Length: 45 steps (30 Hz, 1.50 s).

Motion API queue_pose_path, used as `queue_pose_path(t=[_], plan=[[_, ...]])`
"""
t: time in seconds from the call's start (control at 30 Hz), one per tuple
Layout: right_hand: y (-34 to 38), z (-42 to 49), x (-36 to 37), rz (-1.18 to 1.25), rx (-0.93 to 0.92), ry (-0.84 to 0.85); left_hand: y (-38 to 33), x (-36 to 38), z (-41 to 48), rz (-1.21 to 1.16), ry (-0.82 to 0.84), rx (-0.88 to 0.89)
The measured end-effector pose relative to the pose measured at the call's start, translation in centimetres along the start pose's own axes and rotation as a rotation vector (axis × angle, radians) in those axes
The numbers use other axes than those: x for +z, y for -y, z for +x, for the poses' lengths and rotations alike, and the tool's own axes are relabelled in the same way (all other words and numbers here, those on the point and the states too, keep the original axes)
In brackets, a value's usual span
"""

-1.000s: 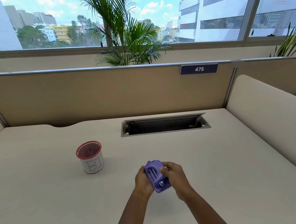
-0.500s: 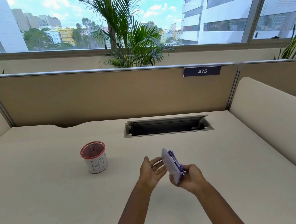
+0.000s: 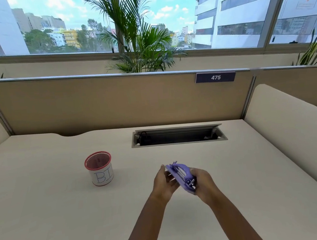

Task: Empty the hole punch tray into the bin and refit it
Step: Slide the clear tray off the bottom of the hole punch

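A purple hole punch was held above a cream table by two bare hands, tilted on edge with its flat base turned toward the left hand and its lever and metal pins turned toward the right hand. The near end of the punch was enclosed in the grip of the right hand, fingers wrapped behind it. The left hand's grip was seen half open, its fingertips laid against the far edge of the base; whether the tray was being pinched there could not be told, and the tray itself could not be made out apart from the punch body. The punch was carried clear of the table surface, to the right of and nearer the camera than a small red mesh bin, which stood upright on the table with a white paper label lettered "BI" wrapped around it. Hands and punch were kept well apart from the bin, with bare table between them. Beyond the punch, a cable slot was set into the table with its flap raised. Behind the slot, a tan partition was topped by a dark plate numbered 475, and a potted palm was framed against a wide window beyond the partition.
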State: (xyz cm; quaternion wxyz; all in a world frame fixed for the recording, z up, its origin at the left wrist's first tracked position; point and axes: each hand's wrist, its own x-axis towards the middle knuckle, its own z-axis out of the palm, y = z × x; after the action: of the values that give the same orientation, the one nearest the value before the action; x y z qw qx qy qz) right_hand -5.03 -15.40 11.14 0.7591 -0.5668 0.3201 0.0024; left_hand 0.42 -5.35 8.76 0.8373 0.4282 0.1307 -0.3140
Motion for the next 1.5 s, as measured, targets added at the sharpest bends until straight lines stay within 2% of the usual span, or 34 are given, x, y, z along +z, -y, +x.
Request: queue_pose_path(t=[0.07,0.2,0.37,0.43,0.57,0.67,1.0,1.13,1.3,1.4,1.5], plan=[[0.0,-0.5,0.7,-0.192,-0.151,-0.023,0.1,0.2,0.1,-0.079,0.010,-0.020],[-0.8,-0.9,1.6,-0.364,-0.376,-0.020,0.0,0.2,0.1,-0.176,-0.031,-0.069],[-1.0,-0.9,1.9,-0.291,-0.440,-0.053,-0.4,-0.4,0.5,-0.285,-0.047,-0.103],[-1.2,-0.8,1.8,-0.207,-0.397,-0.072,-0.5,-0.4,0.5,-0.332,-0.035,-0.087],[-1.7,-1.2,1.7,0.055,-0.195,0.115,-0.8,-0.5,0.5,-0.441,0.005,-0.037],[-1.7,-1.5,1.6,0.184,-0.119,0.185,-0.8,-0.8,0.5,-0.469,0.026,-0.026],[-2.5,-1.4,1.2,0.438,0.061,0.236,-0.9,-1.9,0.1,-0.443,0.066,-0.089],[-1.9,-1.1,1.1,0.225,0.003,0.218,-1.1,-2.3,0.1,-0.453,0.089,-0.125],[0.1,-0.2,1.9,-0.162,-0.131,0.055,-0.7,-2.2,-0.2,-0.334,0.096,-0.149],[1.1,0.2,2.2,-0.271,-0.129,0.025,-0.8,-1.9,-0.5,-0.228,0.093,-0.141],[1.3,0.6,1.9,-0.281,-0.103,0.054,-0.8,-1.7,-0.8,-0.184,0.110,-0.142]])
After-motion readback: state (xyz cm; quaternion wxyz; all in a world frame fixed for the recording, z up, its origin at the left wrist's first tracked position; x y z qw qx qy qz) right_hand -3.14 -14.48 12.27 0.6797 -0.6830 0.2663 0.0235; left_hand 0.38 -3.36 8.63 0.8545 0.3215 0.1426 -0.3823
